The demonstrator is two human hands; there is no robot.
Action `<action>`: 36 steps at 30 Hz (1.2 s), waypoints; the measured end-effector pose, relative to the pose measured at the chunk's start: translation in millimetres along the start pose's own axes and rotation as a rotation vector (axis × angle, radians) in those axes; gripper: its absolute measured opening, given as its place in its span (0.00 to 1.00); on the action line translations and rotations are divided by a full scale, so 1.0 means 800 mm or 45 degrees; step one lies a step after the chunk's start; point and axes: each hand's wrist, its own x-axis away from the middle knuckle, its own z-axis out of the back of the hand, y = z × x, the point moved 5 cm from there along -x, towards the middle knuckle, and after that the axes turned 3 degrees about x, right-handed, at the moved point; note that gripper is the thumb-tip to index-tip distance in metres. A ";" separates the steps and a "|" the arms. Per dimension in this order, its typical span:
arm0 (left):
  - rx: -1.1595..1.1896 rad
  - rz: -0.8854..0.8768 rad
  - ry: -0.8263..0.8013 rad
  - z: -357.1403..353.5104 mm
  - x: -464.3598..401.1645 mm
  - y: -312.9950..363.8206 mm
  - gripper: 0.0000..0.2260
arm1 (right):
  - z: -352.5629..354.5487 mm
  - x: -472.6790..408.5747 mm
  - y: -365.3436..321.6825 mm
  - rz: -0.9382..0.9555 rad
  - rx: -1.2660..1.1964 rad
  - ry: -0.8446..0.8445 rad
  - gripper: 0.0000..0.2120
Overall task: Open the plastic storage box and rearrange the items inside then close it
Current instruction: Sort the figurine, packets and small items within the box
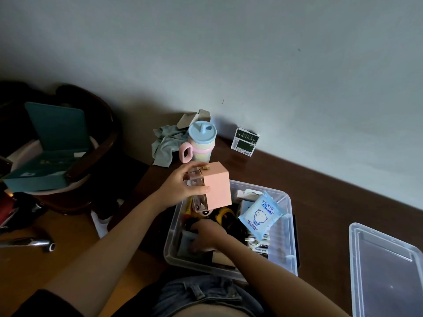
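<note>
The clear plastic storage box (288,243) stands open on the dark wooden table, right in front of me. Its clear lid (386,268) lies on the table to the right. My left hand (180,188) grips a pink box (217,186) with a clear side, held above the storage box's far left corner. My right hand (209,236) reaches down into the storage box, fingers curled among the items; what it grips is hidden. Inside lie a blue wet-wipes pack (259,213), batteries (259,245), a yellow tape measure (225,213) and other small things.
A pastel cup with a blue lid and pink handle (201,143) stands beyond the box, beside a grey cloth (166,143). A small green-and-white carton (245,141) sits against the wall. At the left a dark chair holds a teal box (52,143).
</note>
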 end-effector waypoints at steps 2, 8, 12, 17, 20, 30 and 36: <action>0.092 0.014 0.048 0.006 0.001 -0.001 0.22 | 0.023 0.013 0.016 0.000 -0.196 0.141 0.21; 0.351 0.154 0.030 0.019 0.005 -0.005 0.23 | 0.071 0.059 0.065 -0.013 -0.502 0.443 0.06; 0.295 0.161 0.015 0.014 0.010 -0.006 0.28 | 0.093 0.075 0.082 -0.070 -0.619 0.651 0.08; 0.176 0.140 0.039 0.006 0.019 -0.008 0.33 | 0.107 0.075 0.089 -0.112 -0.660 0.724 0.09; 0.144 0.093 0.078 0.003 0.021 -0.011 0.28 | 0.106 0.072 0.087 -0.100 -0.645 0.678 0.09; 0.169 0.102 0.151 0.000 0.004 -0.030 0.19 | 0.108 0.076 0.098 -0.126 -0.524 0.660 0.07; 0.171 0.100 0.126 -0.006 -0.022 -0.027 0.26 | 0.126 0.071 0.114 -0.194 -0.342 0.709 0.07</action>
